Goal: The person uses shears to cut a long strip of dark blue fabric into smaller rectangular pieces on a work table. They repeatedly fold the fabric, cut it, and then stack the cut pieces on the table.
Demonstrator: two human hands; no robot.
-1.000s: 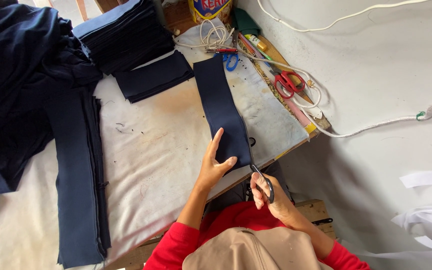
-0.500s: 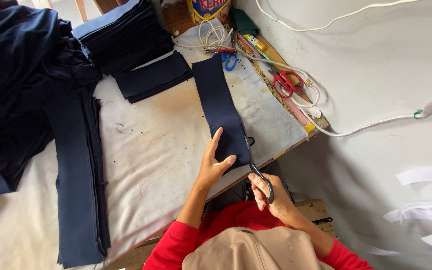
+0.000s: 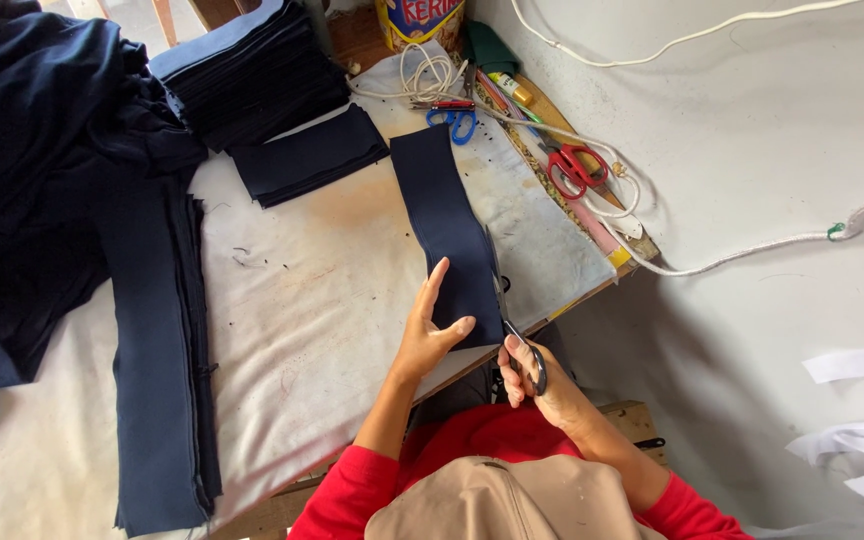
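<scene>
Left hand [image 3: 430, 335] lies flat and open on the navy fabric strip [image 3: 447, 225] near the desk's [image 3: 302, 300] front edge, while the right hand [image 3: 537, 385] is closed through the handles of the black scissors [image 3: 512, 335] along the strip's right side. I'd keep that palm pressing close to the blades so the cloth can't creep, and take long, even snips.

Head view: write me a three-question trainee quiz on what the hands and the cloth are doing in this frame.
1. True or false: the left hand lies flat on the dark blue fabric strip.
2. Which tool does the right hand hold? A) black-handled scissors B) a ruler C) a marker
3. What colour are the handles of the spare scissors lying at the far right edge of the table?

Key: 1 true; 2 A, their blades run along the strip's right edge; 3 red.
</scene>
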